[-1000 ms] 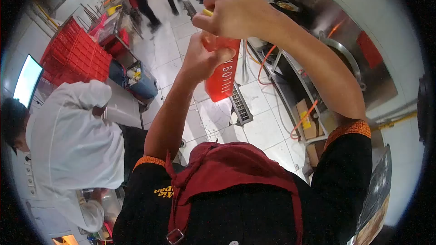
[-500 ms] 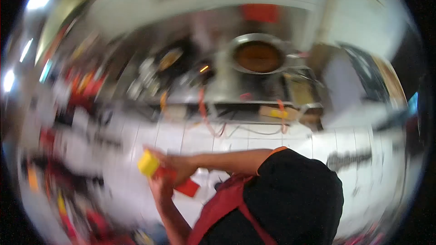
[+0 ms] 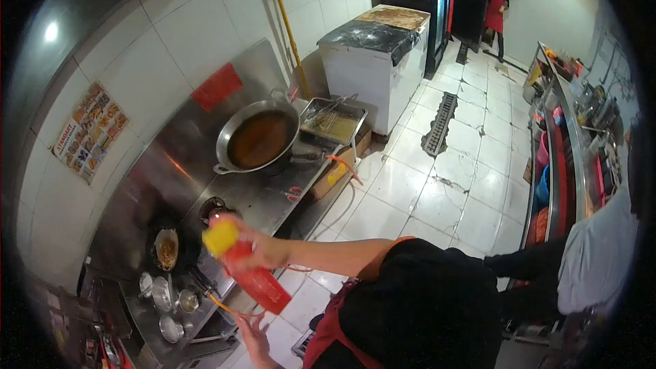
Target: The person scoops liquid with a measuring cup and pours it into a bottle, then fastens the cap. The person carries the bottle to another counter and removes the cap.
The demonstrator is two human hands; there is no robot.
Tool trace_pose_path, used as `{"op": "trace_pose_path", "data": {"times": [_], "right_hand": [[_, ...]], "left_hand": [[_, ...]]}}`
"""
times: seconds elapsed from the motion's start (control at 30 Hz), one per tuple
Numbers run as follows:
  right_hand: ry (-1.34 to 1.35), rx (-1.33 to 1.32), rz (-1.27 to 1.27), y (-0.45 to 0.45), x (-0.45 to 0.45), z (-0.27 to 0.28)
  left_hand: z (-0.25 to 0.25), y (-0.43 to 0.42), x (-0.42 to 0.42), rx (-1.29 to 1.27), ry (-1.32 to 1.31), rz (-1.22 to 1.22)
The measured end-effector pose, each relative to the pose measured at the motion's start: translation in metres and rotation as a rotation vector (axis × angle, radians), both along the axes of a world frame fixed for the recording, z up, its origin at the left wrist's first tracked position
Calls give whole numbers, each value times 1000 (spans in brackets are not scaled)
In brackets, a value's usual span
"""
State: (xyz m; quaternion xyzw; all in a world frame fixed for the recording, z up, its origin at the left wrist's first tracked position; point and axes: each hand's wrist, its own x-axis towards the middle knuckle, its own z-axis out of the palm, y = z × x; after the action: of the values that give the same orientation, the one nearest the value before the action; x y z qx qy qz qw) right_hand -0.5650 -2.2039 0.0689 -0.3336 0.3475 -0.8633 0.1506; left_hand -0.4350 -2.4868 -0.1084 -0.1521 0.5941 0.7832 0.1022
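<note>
My right hand [image 3: 256, 249] is wrapped round a red bottle [image 3: 263, 288] with a yellow cap [image 3: 220, 238]. The bottle is tilted, its cap end toward the cooking counter and its base toward my apron. Lower down, my left hand [image 3: 253, 338] is apart from the bottle, fingers spread and holding nothing. Beyond my hands on the steel counter [image 3: 263, 198], a wok with browned food [image 3: 166, 249] sits on a burner. Several small metal bowls [image 3: 162, 294] stand close by it. My right hand and the bottle are slightly blurred.
A large pan of brown liquid [image 3: 263, 138] stands farther along the counter, beside a wire-basket tray [image 3: 335, 121]. Red-handled scissors [image 3: 294, 194] lie near the edge. A white chest freezer [image 3: 362, 75] stands beyond. One person [image 3: 497, 14] is by the doorway; another in white [image 3: 598, 253] is at right.
Both hands were at the bottle; now my left hand has come off it and opened, while the right keeps hold. The view has turned, bringing the doorway and right-hand shelves into sight.
</note>
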Motion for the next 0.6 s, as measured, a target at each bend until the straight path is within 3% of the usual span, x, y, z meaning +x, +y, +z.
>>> {"op": "trace_pose_path", "data": {"times": [0.03,0.1,0.13,0.2,0.23,0.33,0.37,0.43,0.47,0.53,0.57,0.6], "right_hand": [[-213,-168,52,-24,-7,2],[-297,-215,46,-84,-8,22],[-372,-243,40,-113,-6,33],[-65,-284,-45,-180,-4,51],[11,-295,-64,-210,-5,64],[-275,-343,107,-255,-41,121],[-215,-342,197,-285,-44,123],[118,-417,29,-381,9,127],[114,-420,57,-405,17,135],[-15,-535,201,-448,38,149],[23,-232,419,-449,20,146],[-87,-360,647,-473,19,153]], "left_hand": [[-50,-54,11,-86,-187,134],[-255,-187,89,-367,-87,300],[-244,-202,108,-445,-393,259],[-237,-232,117,-408,-641,210],[-238,-252,115,-399,-685,202],[-218,-309,120,-382,-740,183],[-213,-330,126,-375,-747,181],[-205,-374,135,-368,-748,186],[-202,-397,147,-363,-749,212],[-203,-439,195,-331,-760,296],[-206,-454,229,-304,-773,361],[-210,-466,269,-275,-790,421]]}}
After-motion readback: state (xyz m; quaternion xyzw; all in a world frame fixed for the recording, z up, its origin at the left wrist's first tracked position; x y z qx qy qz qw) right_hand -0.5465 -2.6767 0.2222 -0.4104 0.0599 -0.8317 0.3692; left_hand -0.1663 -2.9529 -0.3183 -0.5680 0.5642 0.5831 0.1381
